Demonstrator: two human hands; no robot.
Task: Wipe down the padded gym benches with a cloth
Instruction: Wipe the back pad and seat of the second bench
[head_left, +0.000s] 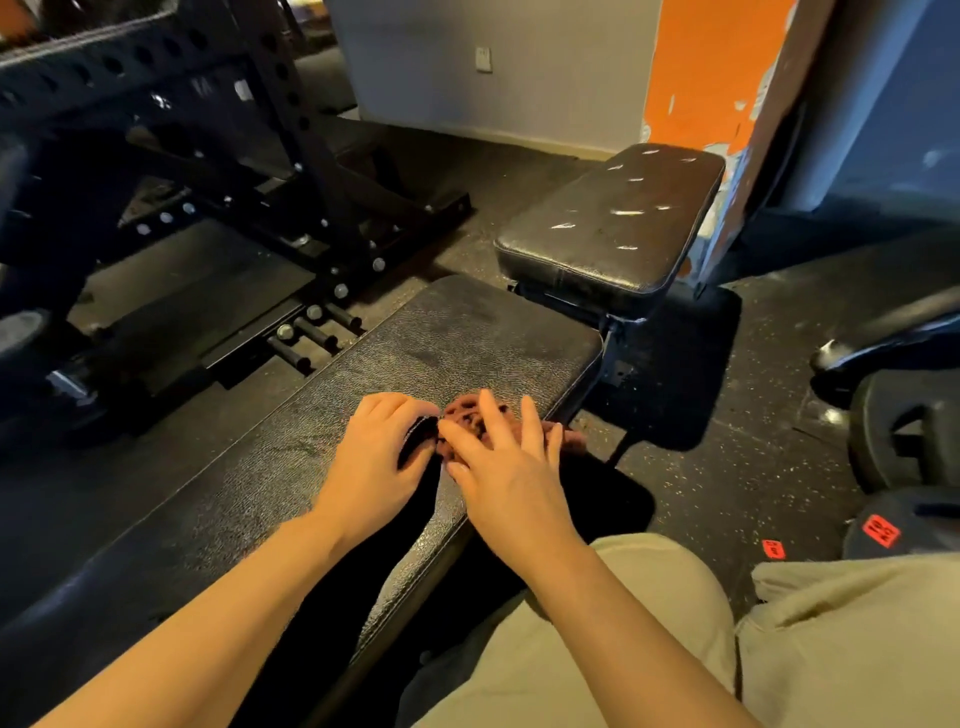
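Beige trousers (597, 649), nearest. Right hand (511, 467): fingers spread flat, pressing bunched dark-red cloth (470, 415) at long bench pad's (322, 441) right edge. Left hand (376, 457): fingers curled onto cloth's left end. Pad ran lower-left to upper-right. Second pad (613, 223) beyond; rack (218, 156) left; weight plates (904, 431) right.

The long bench pad (311, 441) is showing black pebbled vinyl with a dull sheen, and the seat pad (613, 228) is looking like glossier black leatherette, scuffed with pale tears. The cloth (470, 415) is reading as knobbly reddish-brown fabric. The rack (291, 156) is appearing as matt black painted metal with shiny bolts. The floor (727, 441) is showing speckled matt rubber.
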